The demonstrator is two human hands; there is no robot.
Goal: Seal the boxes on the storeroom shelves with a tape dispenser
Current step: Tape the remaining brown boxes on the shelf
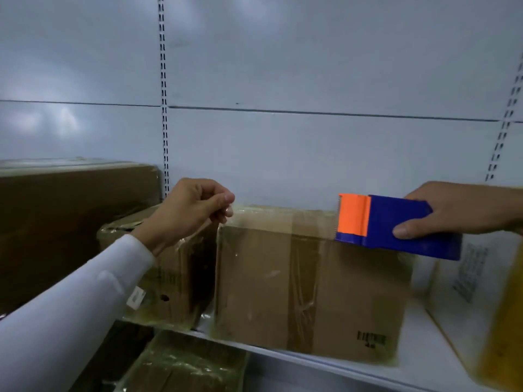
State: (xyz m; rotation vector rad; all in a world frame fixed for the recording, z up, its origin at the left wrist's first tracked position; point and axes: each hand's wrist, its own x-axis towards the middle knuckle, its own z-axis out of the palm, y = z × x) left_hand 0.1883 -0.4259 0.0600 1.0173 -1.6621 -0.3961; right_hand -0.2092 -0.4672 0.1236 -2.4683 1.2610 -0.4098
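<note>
Gripping the blue tape dispenser (396, 227) with its orange front, the right hand (458, 210) holds it above the middle brown box (308, 281) on the white shelf (368, 372); the left hand (189, 210) pinches clear tape (283, 219). One dispenser, five boxes visible.

In front of me a pale grey back panel (283, 66) fills the view, split by a thin horizontal seam and catching soft patches of reflected light. Two slotted uprights run down it, one left of centre (163, 89), one at the right edge (506, 128). Below, a white shelf board (325, 366) runs across.
</note>
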